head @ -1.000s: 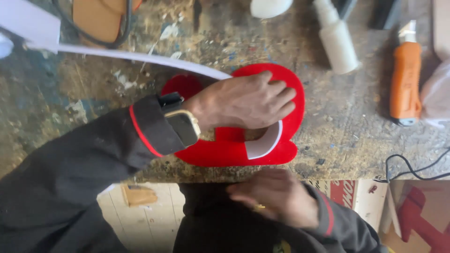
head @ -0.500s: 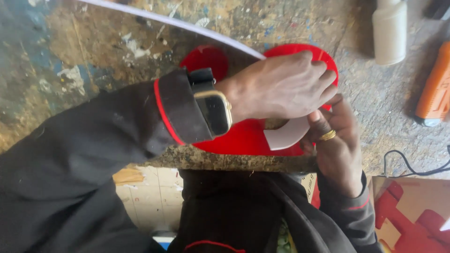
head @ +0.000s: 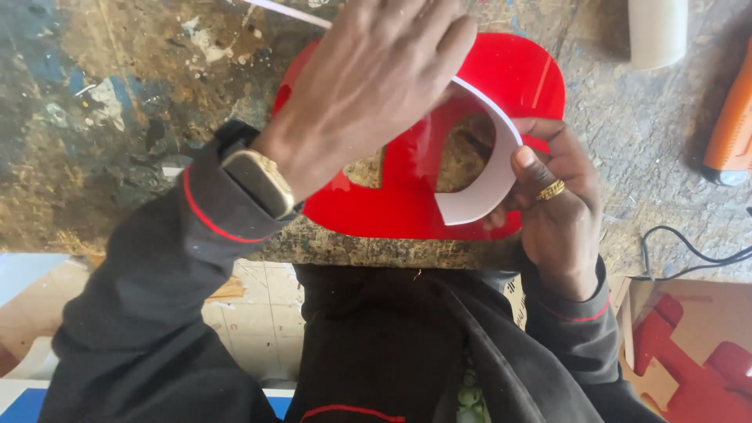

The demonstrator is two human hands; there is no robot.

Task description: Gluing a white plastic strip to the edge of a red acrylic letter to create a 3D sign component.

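Hands work together at the near edge of a worn, paint-stained desk (head: pixel 117 117). The left hand (head: pixel 376 74) lies flat, with the fingers held together, on top of a glossy red cut-out shape (head: pixel 407 196), which looks like a big letter with rounded tops and two openings through which the desk surface shows. This hand covers the upper middle of the red shape and hides that part from view. On the left wrist sits a watch (head: pixel 258 182) with a gold-coloured case, just above a dark sleeve with a red stripe.

The right hand (head: pixel 552 207) is at the right side of the red shape, with a gold ring (head: pixel 550 190) on one finger. Its thumb and fingers pinch the curled end of a white strip (head: pixel 489 176). The strip runs from the upper left, passes under the left hand, and bends in an arc over the right opening of the shape.

Around these, a white cylindrical bottle (head: pixel 658 31) stands at the upper right, well apart from the hands. An orange tool (head: pixel 732 125) lies at the right edge, only partly in view. A black cable (head: pixel 689 254) curls on the desk near the right wrist. Below the desk edge at the right, a cardboard box (head: pixel 627 313) holds more red pieces (head: pixel 689 352).
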